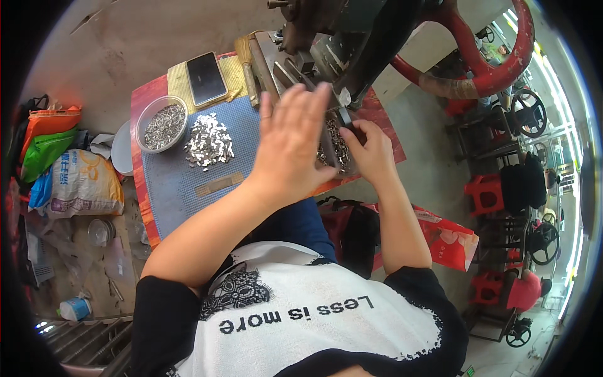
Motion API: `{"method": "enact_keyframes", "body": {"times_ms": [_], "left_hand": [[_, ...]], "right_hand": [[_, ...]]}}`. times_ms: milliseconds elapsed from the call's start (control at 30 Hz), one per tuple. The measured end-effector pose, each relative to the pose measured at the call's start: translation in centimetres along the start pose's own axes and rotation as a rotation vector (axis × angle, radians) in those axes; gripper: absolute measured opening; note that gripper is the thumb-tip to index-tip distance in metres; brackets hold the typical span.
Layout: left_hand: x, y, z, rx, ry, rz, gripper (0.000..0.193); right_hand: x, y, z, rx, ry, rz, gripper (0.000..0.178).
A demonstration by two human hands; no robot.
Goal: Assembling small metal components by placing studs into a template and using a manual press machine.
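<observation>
My left hand (291, 138) is over the right side of the blue textured mat (245, 151), its fingers stretched out toward the press and its thumb apart. I see nothing held in it, though its palm side is hidden. My right hand (372, 151) closes thumb and fingers round the end of a dark flat bar (345, 118) at the base of the press (306, 60). Between my hands lie many small metal pieces (340, 149), partly covered by the left hand. A loose pile of shiny flat metal pieces (209, 141) rests on the mat.
A round clear tub (141, 133) of thin metal pieces stands at the mat's left. Behind the pile, a phone (206, 79) lies on a yellow cloth (179, 81). The red handwheel (487, 85) rises at upper right. Sacks (85, 182) sit on the left; red stools (483, 193) stand far right.
</observation>
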State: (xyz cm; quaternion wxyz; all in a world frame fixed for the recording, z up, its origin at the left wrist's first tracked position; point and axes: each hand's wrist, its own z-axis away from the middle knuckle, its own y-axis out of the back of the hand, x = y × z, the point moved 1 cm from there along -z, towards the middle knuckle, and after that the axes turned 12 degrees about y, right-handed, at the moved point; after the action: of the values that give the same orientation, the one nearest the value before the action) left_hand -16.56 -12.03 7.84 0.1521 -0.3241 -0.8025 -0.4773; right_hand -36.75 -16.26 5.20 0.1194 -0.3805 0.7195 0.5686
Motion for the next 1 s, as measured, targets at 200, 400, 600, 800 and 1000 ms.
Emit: {"method": "enact_keyframes", "body": {"times_ms": [200,400,600,800,1000], "left_hand": [[-5.3,2.4,0.0,-0.164,0.417,-0.396,0.101],[-8.5,2.6,1.5,-0.382,0.403,-0.46,0.092],[-10.4,6.8,3.9,0.055,0.352,-0.102,0.04],[-12.3,11.0,8.6,0.057,0.478,0.161,0.017],[-12.8,11.1,12.9,-0.106,0.462,0.067,0.025]], "right_hand": [[1.2,-0.5,-2.0,0.052,-0.04,-0.099,0.036],[-1.3,1.3,-2.9,-0.124,-0.433,-1.283,0.045],[-7.9,-3.5,-1.4,-0.476,-0.127,-0.85,0.028],[-12.0,-13.5,0.6,-0.37,0.685,-0.318,0.03],[-12.4,-14.6,-0.8,-0.341,0.58,-0.351,0.022]]}}
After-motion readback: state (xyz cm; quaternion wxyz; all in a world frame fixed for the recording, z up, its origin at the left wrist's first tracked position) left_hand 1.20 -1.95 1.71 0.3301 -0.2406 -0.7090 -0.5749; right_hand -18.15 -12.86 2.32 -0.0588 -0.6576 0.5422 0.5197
